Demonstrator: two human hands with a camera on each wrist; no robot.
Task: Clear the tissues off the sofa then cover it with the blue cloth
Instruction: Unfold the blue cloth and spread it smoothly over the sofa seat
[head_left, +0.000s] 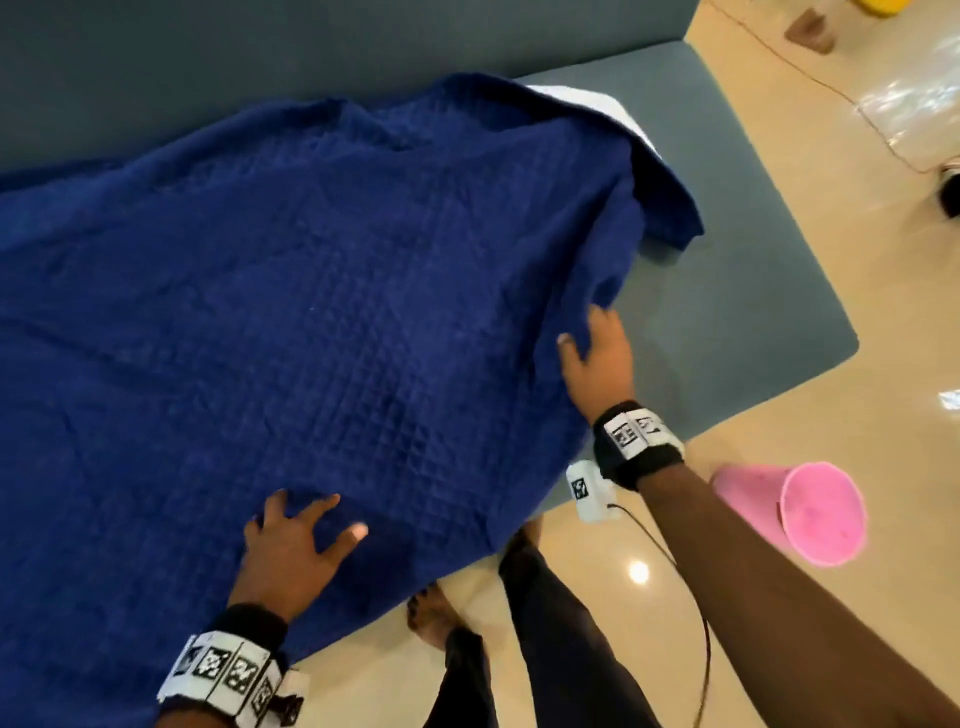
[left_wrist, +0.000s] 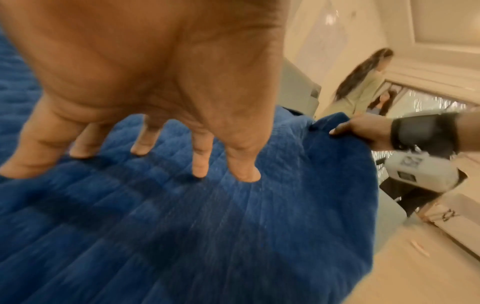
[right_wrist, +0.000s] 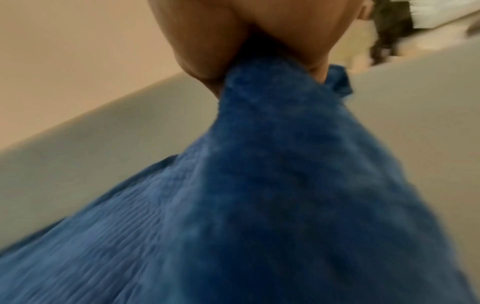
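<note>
A dark blue waffle-textured cloth (head_left: 291, 312) lies spread over most of the grey-blue sofa (head_left: 737, 291), its right edge bunched and folded. My left hand (head_left: 296, 540) rests flat on the cloth near the seat's front edge, its fingers (left_wrist: 200, 162) spread and straight. My right hand (head_left: 592, 348) grips the cloth's right edge, and the fabric (right_wrist: 272, 98) is pinched between thumb and fingers. The right hand (left_wrist: 361, 127) also shows in the left wrist view, clutching the raised edge. A white piece (head_left: 587, 101) peeks from under the cloth's far right corner. I cannot tell whether it is a tissue.
A pink bucket (head_left: 800, 509) lies on its side on the beige floor to the right of the sofa. My legs (head_left: 519, 649) stand at the sofa's front edge. A thin cable (head_left: 810, 78) crosses the floor at the far right. Other people (left_wrist: 363, 82) stand in the background.
</note>
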